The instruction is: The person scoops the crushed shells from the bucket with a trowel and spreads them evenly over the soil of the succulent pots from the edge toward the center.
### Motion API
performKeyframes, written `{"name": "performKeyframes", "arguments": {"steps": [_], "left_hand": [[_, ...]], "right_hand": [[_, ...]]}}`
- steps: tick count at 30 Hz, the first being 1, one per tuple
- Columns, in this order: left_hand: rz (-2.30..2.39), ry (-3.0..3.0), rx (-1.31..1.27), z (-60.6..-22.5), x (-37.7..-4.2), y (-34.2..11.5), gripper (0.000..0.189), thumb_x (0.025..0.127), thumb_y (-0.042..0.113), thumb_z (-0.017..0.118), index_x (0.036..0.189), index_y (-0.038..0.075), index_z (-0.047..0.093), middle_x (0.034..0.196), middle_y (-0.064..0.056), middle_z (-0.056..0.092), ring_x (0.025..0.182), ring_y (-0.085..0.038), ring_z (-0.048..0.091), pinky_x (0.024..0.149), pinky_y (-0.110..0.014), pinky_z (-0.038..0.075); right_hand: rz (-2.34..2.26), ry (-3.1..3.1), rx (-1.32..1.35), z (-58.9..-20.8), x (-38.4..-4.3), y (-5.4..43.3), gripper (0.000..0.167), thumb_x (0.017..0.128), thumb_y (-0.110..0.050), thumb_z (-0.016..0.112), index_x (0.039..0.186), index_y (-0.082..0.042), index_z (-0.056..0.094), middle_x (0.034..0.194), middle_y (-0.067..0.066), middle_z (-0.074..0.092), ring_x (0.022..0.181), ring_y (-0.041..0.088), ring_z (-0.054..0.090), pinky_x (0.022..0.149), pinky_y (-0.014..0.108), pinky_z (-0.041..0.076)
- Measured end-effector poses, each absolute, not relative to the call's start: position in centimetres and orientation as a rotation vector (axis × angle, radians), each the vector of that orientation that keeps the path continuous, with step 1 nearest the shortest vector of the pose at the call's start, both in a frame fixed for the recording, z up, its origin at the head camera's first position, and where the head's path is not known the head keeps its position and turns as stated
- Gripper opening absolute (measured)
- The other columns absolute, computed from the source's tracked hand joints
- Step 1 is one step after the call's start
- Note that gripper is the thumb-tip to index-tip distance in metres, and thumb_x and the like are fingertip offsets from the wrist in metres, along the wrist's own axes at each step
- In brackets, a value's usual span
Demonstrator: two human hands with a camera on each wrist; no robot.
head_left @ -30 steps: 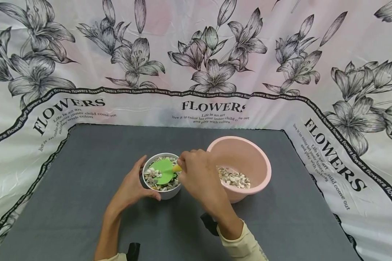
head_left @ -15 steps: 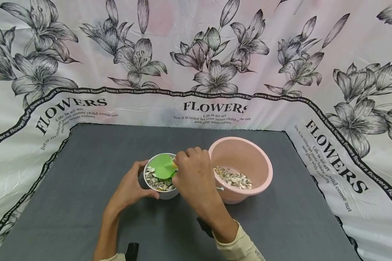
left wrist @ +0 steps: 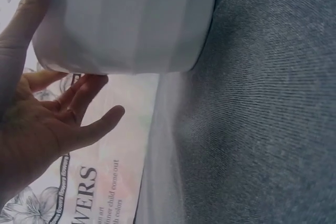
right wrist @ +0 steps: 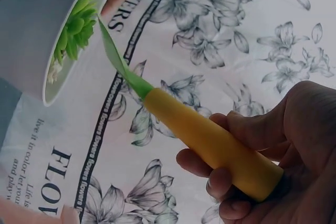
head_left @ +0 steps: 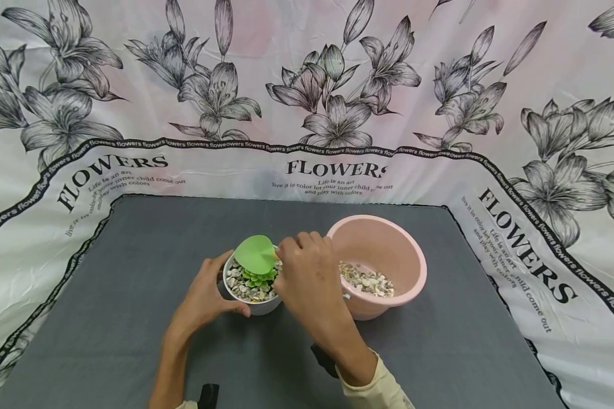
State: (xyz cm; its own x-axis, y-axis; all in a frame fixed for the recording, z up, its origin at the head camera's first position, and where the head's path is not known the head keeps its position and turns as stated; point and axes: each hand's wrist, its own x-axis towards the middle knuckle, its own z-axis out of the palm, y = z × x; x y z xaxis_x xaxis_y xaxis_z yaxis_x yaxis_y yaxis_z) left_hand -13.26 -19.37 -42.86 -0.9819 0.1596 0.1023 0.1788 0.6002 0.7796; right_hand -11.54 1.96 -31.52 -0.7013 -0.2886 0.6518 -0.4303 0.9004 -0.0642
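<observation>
A white flowerpot (head_left: 263,309) stands on the grey cloth, filled with pale pebbles (head_left: 239,287) around a small green succulent (right wrist: 79,27). My left hand (head_left: 203,295) grips the pot from the left, thumb on the near side and fingers toward the far side. My right hand (head_left: 311,278) holds a small trowel by its yellow handle (right wrist: 207,142). Its green blade (head_left: 256,254) is over the far part of the pot, close above the plant, and carries no pebbles in view. In the left wrist view the pot wall (left wrist: 126,19) meets the cloth.
Just right of the pot stands a pink tub (head_left: 391,244), with a layer of pebbles (head_left: 366,281) in its bottom. Grey cloth (head_left: 133,255) covers the work surface. A white flower-printed sheet (head_left: 332,68) rises behind and at the sides.
The trowel blade has lifted from low over the pebbles toward the pot's far rim, uncovering the succulent. Pebbles on the blade a second ago are gone from it. The left hand stays on the pot.
</observation>
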Motion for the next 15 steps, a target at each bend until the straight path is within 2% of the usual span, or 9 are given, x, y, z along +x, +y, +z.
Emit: {"name": "performKeyframes", "arguments": {"steps": [3,6,12,15], "left_hand": [[-1.377,-2.791,-0.303,-43.1,-13.3,-19.3,0.127,0.056,0.034,0.104,0.159,0.000,0.037,0.135,-0.026,0.049,0.119,-0.038,0.057,0.099,-0.056,0.052],[-1.389,-2.803,-0.351,-43.2,-13.5,-19.3,0.129,0.059,0.035,0.103,0.162,0.001,0.032,0.144,-0.027,0.046,0.127,-0.041,0.053,0.103,-0.060,0.049],[-1.416,-2.802,-0.398,-42.8,-13.6,-19.1,0.134,0.069,0.038,0.099,0.169,0.015,0.013,0.162,-0.026,0.031,0.142,-0.045,0.045,0.107,-0.066,0.047],[-1.394,-2.765,-0.422,-42.1,-13.7,-18.5,0.132,0.072,0.039,0.097,0.170,0.020,0.012,0.168,-0.025,0.022,0.148,-0.048,0.039,0.109,-0.070,0.045]], "right_hand": [[0.415,-2.390,0.511,-31.4,-11.4,2.8,0.010,0.086,-0.001,0.077,0.079,-0.008,0.074,0.072,0.005,0.064,0.067,0.023,0.057,0.064,0.031,0.048],[0.613,-2.425,0.476,-31.0,-11.2,4.3,0.006,0.089,-0.001,0.075,0.089,-0.006,0.078,0.078,0.007,0.070,0.072,0.022,0.063,0.065,0.031,0.053],[0.848,-2.433,0.312,-29.8,-10.7,8.9,0.004,0.093,-0.004,0.075,0.092,-0.004,0.079,0.083,0.008,0.077,0.075,0.022,0.067,0.070,0.036,0.054],[0.823,-2.366,0.227,-29.2,-10.6,11.4,0.003,0.092,-0.001,0.077,0.092,0.000,0.079,0.085,0.013,0.078,0.077,0.028,0.071,0.071,0.041,0.055]]}}
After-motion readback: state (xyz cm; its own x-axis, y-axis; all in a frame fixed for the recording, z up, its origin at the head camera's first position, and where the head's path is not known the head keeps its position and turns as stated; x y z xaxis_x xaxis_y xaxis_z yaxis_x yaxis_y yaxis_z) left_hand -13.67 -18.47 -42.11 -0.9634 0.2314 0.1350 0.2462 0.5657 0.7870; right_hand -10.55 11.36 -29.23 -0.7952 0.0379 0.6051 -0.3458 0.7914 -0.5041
